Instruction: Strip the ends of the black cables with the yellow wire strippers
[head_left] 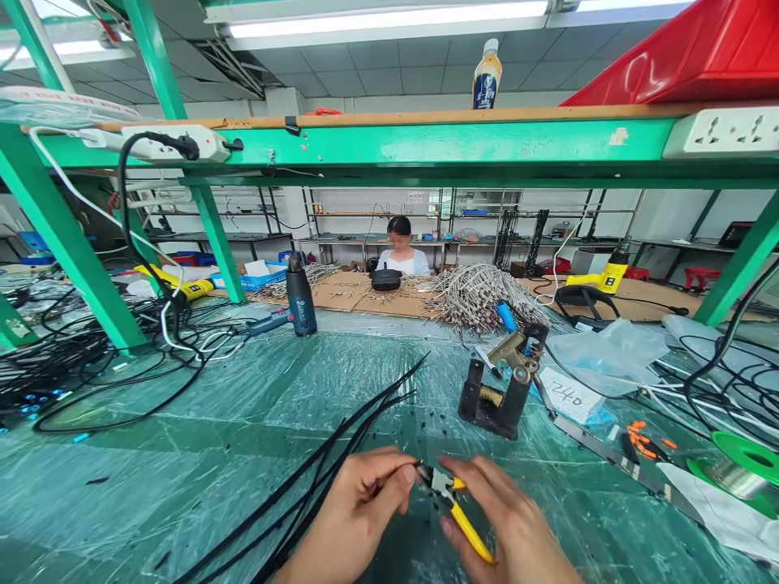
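A green-framed shelf (389,148) spans the workroom above a desk (176,466) covered in green under clear film, and a person (402,258) is seated beyond it. A pair of yellow-handled cutters (443,484) is held at the near middle of the desk by the right hand (508,511), its fingers closed around the handles. The long axis of the cutters is slanted: the head is pointed up and left, the handles down and right. A thin black cable end (419,465) is pinched between thumb and forefinger of the left hand (368,495), just beside the cutting head; whether it is touched by the blades cannot be told. Beside the left hand, long black cables (344,427) are laid diagonally from lower left to upper right, their tips pointed away. "240" is handwritten on a white paper (575,408), to the right of a black stand (510,412). A dark label is worn by the bottle (485,81) on the shelf, but its print is too small to be read.
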### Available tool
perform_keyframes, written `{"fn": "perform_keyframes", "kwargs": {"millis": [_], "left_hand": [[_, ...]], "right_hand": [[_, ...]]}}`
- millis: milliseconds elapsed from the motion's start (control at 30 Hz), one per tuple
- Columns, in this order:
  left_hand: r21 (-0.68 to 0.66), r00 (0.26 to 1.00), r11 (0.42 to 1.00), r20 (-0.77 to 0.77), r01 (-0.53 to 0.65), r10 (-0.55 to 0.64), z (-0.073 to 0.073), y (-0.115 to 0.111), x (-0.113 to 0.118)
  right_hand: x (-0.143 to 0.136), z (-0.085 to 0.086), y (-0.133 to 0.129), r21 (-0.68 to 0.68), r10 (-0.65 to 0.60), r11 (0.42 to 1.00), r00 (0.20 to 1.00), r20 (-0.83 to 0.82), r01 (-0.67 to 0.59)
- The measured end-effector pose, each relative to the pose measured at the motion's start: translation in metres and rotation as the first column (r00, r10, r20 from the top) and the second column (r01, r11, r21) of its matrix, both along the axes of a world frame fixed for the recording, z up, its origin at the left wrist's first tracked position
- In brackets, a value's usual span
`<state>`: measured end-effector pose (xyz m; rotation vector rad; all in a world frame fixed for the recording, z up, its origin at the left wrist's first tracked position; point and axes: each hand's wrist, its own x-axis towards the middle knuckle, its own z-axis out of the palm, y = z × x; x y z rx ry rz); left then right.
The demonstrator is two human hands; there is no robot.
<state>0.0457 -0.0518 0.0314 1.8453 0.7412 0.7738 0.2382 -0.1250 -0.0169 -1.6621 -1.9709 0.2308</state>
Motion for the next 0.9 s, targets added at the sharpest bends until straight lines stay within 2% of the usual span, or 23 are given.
{"fn": "perform_keyframes", "kwargs": {"millis": [100, 267, 433, 633, 900], "left_hand": [[0.104, 0.995, 0.99, 0.021, -0.095, 0.093, -0.004, 0.0, 0.001], [0.216, 0.993, 0.969, 0.018, -0.118, 0.117, -0.011, 0.001, 0.001], [0.324, 0.991, 0.937, 0.009, -0.133, 0.137, -0.015, 0.001, 0.001], [0.44, 0.99, 0.889, 0.003, -0.13, 0.143, -0.016, 0.001, 0.002], [0.582, 0.988, 0.801, 0.022, -0.139, 0.155, -0.018, 0.001, 0.002]], "right_hand": [[-0.004, -0.003, 0.001, -0.043, 0.002, 0.999, 0.998, -0.066, -0.005], [-0.015, -0.011, -0.001, -0.072, -0.027, 0.997, 0.961, -0.274, 0.007], [-0.023, -0.016, -0.002, -0.064, -0.046, 0.998, 0.926, -0.376, 0.024], [-0.025, -0.016, -0.001, -0.047, -0.047, 0.998, 0.904, -0.425, 0.03], [-0.026, -0.02, -0.001, -0.102, -0.042, 0.995, 0.897, -0.441, -0.003]]}}
